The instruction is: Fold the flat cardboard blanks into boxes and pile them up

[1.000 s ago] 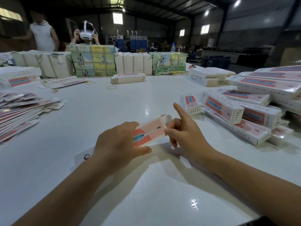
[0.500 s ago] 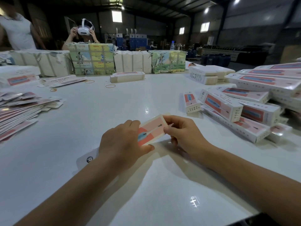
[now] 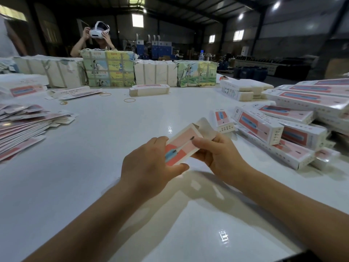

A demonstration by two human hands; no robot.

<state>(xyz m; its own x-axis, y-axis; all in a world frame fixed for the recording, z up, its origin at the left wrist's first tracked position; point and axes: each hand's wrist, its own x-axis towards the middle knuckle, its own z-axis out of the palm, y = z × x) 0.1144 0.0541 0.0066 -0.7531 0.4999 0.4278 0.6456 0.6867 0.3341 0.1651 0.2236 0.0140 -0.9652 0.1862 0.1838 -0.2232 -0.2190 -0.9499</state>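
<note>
A glossy white table (image 3: 105, 167) carries fanned flat blanks (image 3: 24, 127) at left, piled folded boxes (image 3: 283, 133) at right, wrapped bundles (image 3: 109, 70) behind.

- A packaging workshop in a warehouse hall — dark steel roof beams (image 3: 188, 8) and small high windows (image 3: 238, 35).
- A long white worktable (image 3: 113, 148) carries flat blanks (image 3: 24, 127), folded boxes (image 3: 294, 133) and strapped bundles (image 3: 108, 69).

Held a pink box (image 3: 181, 146) above the white table (image 3: 113, 148), left hand (image 3: 149, 167) gripping its near end, right hand (image 3: 217, 156) pinching the far end by an open flap. Flat blanks (image 3: 24, 127) fanned at left; folded boxes (image 3: 294, 129) piled at right.
</note>
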